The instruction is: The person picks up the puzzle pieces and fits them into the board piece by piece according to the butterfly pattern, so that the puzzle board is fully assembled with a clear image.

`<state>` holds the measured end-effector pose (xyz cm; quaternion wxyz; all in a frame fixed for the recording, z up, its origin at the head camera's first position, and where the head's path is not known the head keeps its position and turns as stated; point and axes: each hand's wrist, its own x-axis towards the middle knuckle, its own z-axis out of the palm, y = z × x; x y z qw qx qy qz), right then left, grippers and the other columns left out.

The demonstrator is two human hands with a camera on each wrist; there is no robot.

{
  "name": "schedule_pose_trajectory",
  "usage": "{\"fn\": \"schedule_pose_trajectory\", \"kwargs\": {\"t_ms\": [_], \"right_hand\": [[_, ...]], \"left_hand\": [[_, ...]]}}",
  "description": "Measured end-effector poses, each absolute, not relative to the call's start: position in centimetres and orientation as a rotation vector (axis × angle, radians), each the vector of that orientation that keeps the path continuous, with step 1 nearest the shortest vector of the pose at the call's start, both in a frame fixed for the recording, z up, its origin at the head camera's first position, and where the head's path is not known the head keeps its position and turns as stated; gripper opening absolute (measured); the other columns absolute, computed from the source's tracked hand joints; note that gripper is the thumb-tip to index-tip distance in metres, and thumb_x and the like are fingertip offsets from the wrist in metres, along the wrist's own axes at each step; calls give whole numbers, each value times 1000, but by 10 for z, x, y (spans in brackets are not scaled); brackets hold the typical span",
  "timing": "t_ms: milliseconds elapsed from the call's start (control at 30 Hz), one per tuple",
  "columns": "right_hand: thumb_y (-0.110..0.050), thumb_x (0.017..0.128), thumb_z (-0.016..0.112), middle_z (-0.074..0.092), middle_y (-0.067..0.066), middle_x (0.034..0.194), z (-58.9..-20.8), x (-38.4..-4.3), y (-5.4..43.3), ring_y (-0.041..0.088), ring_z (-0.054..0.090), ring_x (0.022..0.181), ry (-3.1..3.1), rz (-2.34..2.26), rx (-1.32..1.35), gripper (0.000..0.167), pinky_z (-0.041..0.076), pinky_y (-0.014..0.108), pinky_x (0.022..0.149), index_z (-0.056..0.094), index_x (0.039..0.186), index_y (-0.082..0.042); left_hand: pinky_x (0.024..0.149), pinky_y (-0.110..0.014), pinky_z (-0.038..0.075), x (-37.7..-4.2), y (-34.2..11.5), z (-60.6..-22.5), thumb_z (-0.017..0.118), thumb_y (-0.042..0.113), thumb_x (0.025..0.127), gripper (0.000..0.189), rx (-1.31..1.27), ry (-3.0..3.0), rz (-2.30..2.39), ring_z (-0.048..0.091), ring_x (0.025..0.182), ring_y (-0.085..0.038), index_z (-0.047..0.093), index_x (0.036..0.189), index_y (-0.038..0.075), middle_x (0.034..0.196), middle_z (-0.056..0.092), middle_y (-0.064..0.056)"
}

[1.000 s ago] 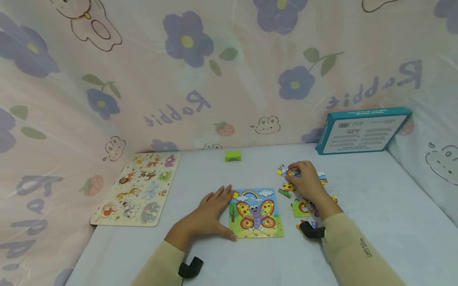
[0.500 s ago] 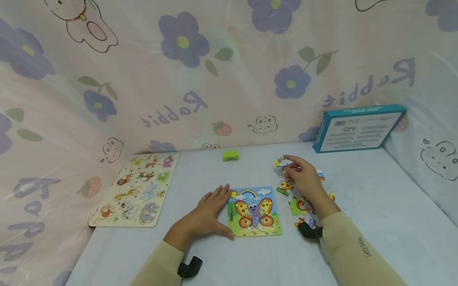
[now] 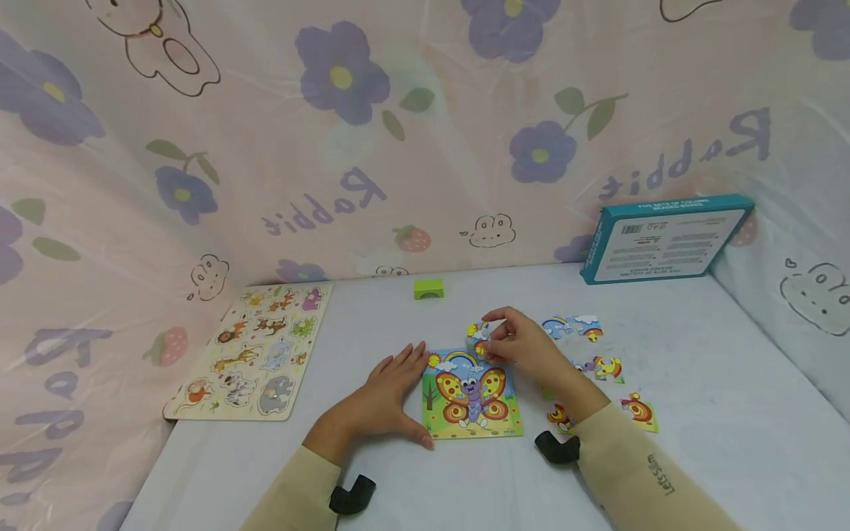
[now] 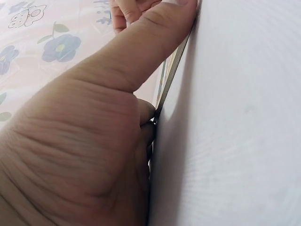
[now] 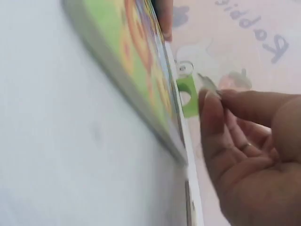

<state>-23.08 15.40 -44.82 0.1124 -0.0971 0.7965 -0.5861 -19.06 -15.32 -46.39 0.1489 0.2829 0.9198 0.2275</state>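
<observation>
A square butterfly picture board [image 3: 473, 424] lies on the table in the head view. Along its left edge my left hand [image 3: 385, 398] rests flat with fingers spread and thumb stretched to the lower corner. My right hand [image 3: 527, 352] pinches a small puzzle piece [image 3: 475, 336] between thumb and fingers, over the board's upper edge. In the right wrist view the puzzle piece [image 5: 207, 84] appears edge-on at the fingertips. Loose puzzle pieces lie to the right: a rainbow piece [image 3: 556, 326], a yellow wing piece [image 3: 609, 368] and several others, partly hidden by the right arm.
An animal peg board [image 3: 265, 346] lies at the left. Behind the picture board stands a green arch block [image 3: 428, 288]. A teal box [image 3: 667, 240] leans at the back right, against the printed curtain [image 3: 438, 147].
My right hand has lifted the puzzle piece from the group at the right and carried it left to the picture board. The left hand stays in place.
</observation>
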Motion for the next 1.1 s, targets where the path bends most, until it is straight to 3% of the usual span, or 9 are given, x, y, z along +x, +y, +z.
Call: {"fn": "schedule_pose_trajectory", "kwargs": {"t_ms": [233,400,500,567,633,700,833,1100], "right_hand": [[-9,102,78,65,1,90,-455,-217,129,19,63,76,2492,-1382,-534,40,53,32,67,63,139,-3],[-14,102,80,63,-4,86,-457,-212,121,15,59,74,2634,-1167,-592,40,52,34,69,65,137,-5],[-19,101,82,68,-2,100,-450,-209,119,19,65,92,2719,-998,-683,39,58,42,84,70,136,-7],[-22,101,82,72,5,121,-444,-207,119,26,66,114,2732,-843,-786,42,55,49,102,72,139,-7],[-28,103,79,66,8,146,-439,-203,119,33,57,138,2706,-681,-883,46,47,59,114,71,143,-7],[-34,104,77,55,7,161,-436,-198,118,37,45,151,2675,-546,-921,53,40,66,117,67,150,-9],[-43,107,71,42,3,172,-434,-188,114,39,31,159,2670,-389,-913,63,34,75,115,57,161,-14],[-52,111,60,29,-1,178,-447,-183,102,38,14,164,2685,-396,-925,70,24,73,120,43,170,-17]], "left_hand": [[131,-52,1,-191,-154,-465,96,70,68,143,829,2640,660,-2,166,-22,23,174,8,182,8,-3],[131,-52,2,-191,-155,-465,96,70,69,142,842,2645,674,0,166,-23,24,174,8,181,9,-4],[131,-53,2,-191,-155,-467,96,70,69,141,847,2652,675,1,166,-24,25,174,8,182,10,-3],[131,-53,2,-191,-155,-467,95,71,68,142,851,2655,673,1,166,-24,25,174,8,182,10,-3],[131,-53,3,-190,-155,-467,95,72,68,143,857,2658,668,1,166,-24,24,174,9,182,10,-4],[130,-53,3,-190,-155,-466,94,72,69,143,862,2656,670,1,166,-25,23,174,8,182,9,-5],[130,-53,3,-190,-155,-464,94,72,69,143,875,2652,676,1,166,-26,21,174,7,182,8,-6],[130,-55,2,-191,-157,-466,92,76,70,143,891,2643,671,0,166,-25,21,174,8,182,8,-5]]}}
